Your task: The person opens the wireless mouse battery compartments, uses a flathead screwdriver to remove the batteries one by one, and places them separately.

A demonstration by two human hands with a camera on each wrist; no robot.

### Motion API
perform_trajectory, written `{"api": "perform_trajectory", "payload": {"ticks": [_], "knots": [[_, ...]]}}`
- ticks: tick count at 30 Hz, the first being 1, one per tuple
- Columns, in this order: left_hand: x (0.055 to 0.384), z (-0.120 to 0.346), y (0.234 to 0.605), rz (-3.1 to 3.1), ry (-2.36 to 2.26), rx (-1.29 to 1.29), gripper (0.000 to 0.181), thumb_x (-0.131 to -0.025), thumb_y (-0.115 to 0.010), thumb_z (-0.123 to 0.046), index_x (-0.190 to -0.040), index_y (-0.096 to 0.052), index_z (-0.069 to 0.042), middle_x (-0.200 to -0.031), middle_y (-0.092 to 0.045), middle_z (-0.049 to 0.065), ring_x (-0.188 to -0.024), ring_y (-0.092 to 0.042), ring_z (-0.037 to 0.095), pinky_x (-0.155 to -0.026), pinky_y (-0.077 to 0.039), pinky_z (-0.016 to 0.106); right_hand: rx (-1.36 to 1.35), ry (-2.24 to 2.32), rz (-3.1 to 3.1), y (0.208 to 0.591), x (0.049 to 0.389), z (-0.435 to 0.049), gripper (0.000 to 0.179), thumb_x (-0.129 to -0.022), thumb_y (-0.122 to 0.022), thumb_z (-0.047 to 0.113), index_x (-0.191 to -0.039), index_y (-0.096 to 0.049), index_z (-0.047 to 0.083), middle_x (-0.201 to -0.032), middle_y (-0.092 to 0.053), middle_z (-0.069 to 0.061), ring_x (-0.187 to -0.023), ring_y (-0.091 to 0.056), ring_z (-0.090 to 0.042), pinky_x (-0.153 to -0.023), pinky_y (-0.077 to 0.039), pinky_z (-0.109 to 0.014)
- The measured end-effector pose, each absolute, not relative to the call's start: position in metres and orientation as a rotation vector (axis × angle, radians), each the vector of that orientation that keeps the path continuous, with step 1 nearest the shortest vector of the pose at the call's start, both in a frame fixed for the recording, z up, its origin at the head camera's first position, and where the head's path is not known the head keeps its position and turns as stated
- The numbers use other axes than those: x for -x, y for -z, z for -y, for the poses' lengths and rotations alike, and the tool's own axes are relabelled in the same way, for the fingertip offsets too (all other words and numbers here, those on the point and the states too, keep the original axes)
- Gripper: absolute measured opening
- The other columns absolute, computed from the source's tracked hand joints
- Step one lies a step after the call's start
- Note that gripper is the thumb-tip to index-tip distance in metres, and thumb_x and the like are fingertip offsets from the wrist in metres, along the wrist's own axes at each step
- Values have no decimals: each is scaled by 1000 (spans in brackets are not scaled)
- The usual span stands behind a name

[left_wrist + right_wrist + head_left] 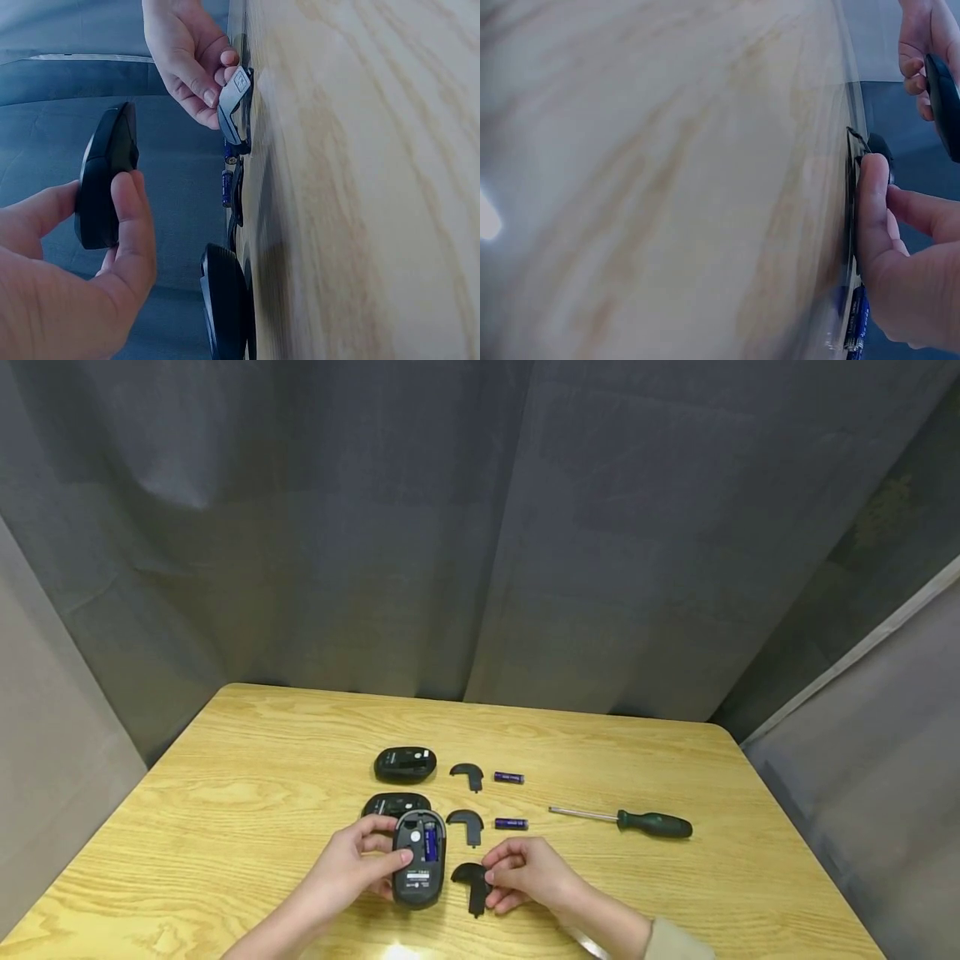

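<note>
My left hand (341,868) grips a black computer mouse (417,887) by its sides, with its underside turned up toward the head camera. The thumb lies across that underside. A blue battery (431,842) sits in the mouse's uncovered slot. In the left wrist view, the mouse (105,180) is raised off the table. My right hand (536,870) pinches a black battery cover (476,893) at its right edge, low over the table and just right of the mouse. That battery cover (234,101) appears tilted, its light face showing in the left wrist view.
Behind the held mouse lie a second mouse (390,802), partly hidden, and a third mouse (405,764). Two more covers, a near cover (471,828) and a far cover (470,773), lie beside two loose batteries (511,824). A screwdriver (652,823) rests at the right on the wooden table (285,760).
</note>
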State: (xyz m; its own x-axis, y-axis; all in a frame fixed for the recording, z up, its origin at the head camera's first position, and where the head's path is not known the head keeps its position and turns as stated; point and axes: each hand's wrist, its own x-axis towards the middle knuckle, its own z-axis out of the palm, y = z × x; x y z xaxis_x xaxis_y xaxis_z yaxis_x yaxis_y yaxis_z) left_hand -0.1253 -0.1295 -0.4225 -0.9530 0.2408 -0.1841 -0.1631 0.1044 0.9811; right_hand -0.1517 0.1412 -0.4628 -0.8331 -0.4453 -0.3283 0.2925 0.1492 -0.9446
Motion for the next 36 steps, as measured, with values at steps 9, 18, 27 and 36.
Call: {"api": "perform_trajectory", "payload": {"ticks": [9, 18, 27, 36], "knots": [[127, 126, 417, -2089, -1893, -66, 66, -80, -74, -23, -130, -43, 6, -96, -64, 14, -71, -67, 22, -62, -58, 37, 189, 1652, -1951, 459, 155, -138, 18, -84, -64, -5, -100, -60, -10, -79, -66, -13, -58, -66, -17, -57, -59, -32], [127, 124, 413, -2061, -1911, -93, 66, -81, -74, -20, -131, -41, 8, -97, -64, 15, -72, -66, 23, -62, -58, 37, 242, 1616, -2018, 457, 158, -139, 19, -83, -64, -5, -101, -60, -12, -79, -65, -14, -59, -67, -22, -58, -59, -37], [129, 123, 415, -2035, -1916, -107, 64, -84, -70, -17, -133, -38, 9, -100, -64, 14, -71, -66, 22, -63, -58, 37, 296, 1579, -2098, 441, 157, -144, 21, -84, -65, -1, -102, -60, -10, -84, -63, -16, -61, -67, -24, -59, -59, -37], [129, 119, 412, -2043, -1877, -102, 65, -83, -71, -20, -133, -39, 8, -100, -65, 13, -67, -65, 22, -61, -57, 36, 354, 1559, -2130, 423, 155, -152, 29, -85, -64, 3, -110, -58, -10, -94, -62, -22, -65, -68, -27, -60, -59, -40]]}}
